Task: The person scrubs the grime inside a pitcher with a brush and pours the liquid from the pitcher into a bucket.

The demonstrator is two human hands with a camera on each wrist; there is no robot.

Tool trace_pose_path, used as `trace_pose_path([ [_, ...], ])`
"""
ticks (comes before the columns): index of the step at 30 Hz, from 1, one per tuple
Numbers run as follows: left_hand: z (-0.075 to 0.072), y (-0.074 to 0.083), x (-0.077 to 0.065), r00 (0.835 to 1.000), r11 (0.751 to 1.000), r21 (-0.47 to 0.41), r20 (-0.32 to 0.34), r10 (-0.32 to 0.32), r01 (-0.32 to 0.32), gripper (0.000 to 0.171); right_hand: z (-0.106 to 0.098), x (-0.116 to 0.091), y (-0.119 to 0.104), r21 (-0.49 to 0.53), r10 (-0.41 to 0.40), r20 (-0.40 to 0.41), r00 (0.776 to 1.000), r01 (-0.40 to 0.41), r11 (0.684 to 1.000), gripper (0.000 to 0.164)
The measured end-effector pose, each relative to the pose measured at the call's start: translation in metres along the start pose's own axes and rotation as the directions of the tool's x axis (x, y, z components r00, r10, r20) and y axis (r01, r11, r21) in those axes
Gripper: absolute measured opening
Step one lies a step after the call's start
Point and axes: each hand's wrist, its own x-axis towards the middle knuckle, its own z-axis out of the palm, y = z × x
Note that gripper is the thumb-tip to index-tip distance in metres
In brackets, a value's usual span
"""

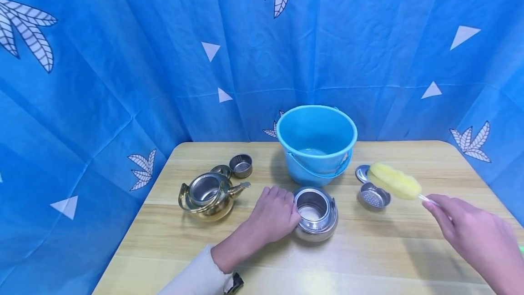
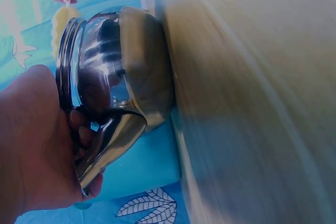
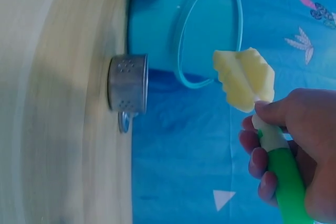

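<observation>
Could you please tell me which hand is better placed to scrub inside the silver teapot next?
Probably the right hand: it holds the sponge brush, while the left hand grips the silver teapot.

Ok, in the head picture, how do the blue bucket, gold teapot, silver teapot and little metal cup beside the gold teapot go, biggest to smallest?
1. Blue bucket
2. Gold teapot and silver teapot: unsure which looks bigger, because the left hand hides part of the silver one
3. Little metal cup
</observation>
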Motion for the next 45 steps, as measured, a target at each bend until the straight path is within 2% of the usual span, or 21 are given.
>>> trace_pose_path([
  [15,0.001,0.0,0.0,1.0,1.0,-0.003,-0.011,0.0,0.0,0.028,0.002,0.01,-0.033,0.094,-0.01,0.091,0.996,0.002,0.996,0.021],
  [27,0.0,0.0,0.0,1.0,1.0,-0.001,-0.01,-0.002,0.002,0.028,0.016,0.02,-0.059,0.162,-0.164,0.042,0.986,0.156,0.974,0.02],
  [35,-0.001,0.0,0.0,1.0,1.0,0.002,0.001,-0.002,0.002,0.028,0.019,0.025,-0.073,0.177,-0.182,0.106,0.978,0.161,0.971,0.019],
  [45,0.0,0.0,0.0,1.0,1.0,-0.005,-0.003,0.005,-0.005,0.027,0.022,0.032,-0.085,0.166,-0.231,0.139,0.963,0.207,0.964,0.012],
])
